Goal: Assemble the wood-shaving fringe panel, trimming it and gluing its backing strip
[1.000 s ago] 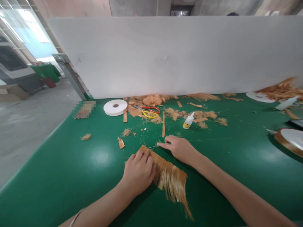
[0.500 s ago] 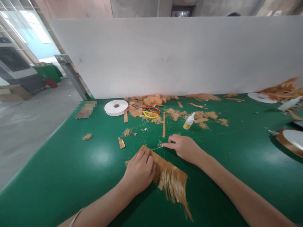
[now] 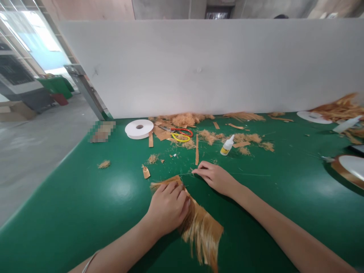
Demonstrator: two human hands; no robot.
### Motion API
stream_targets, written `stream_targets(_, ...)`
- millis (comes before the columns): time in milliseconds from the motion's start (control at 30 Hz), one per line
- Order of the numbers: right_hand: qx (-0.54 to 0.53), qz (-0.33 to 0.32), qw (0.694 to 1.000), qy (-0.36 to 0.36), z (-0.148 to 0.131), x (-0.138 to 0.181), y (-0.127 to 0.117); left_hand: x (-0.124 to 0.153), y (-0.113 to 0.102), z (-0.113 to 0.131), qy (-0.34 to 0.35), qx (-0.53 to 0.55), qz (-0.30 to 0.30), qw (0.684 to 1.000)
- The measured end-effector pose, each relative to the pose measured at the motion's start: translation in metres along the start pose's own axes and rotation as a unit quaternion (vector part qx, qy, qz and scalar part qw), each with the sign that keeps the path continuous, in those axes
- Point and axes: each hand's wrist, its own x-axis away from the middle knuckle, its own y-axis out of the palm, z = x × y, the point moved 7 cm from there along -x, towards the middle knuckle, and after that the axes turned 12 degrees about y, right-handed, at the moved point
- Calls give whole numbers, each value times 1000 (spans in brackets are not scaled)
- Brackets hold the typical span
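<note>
A wide strip of tan ribbon (image 3: 203, 227), frayed into long loose threads along its near end, lies on the green table (image 3: 85, 204). My left hand (image 3: 167, 206) presses down on its far end with fingers curled over the edge. My right hand (image 3: 213, 176) is just beyond it, thumb and forefinger pinched on a thin thread (image 3: 187, 174) drawn from the strip's corner.
Behind the hands lie a white tape roll (image 3: 139, 129), red and yellow scissors (image 3: 179, 134), a small glue bottle (image 3: 226, 145) and heaps of tan fibre scraps (image 3: 210, 136). At the right edge sit a tan ribbon spool (image 3: 349, 168) and another glue bottle (image 3: 345, 124). A white partition (image 3: 199, 64) backs the table.
The frayed strip has turned and slid toward me under my left hand. My right hand has shifted slightly left and nearer the strip's corner, still pinching.
</note>
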Motion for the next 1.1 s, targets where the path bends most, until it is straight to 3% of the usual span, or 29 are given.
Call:
stream_targets(300, 18, 49, 998, -21, 4, 2, -3, 3, -5, -15, -21, -23, -20, 999)
stream_targets(600, -49, 39, 998, -28, 3, -4, 7, 6, 3, -16, -18, -18, -38, 999)
stream_targets(1100, -49, 27, 998, -28, 2, -7, 12, 11, 8, -24, -30, -28, -68, 997)
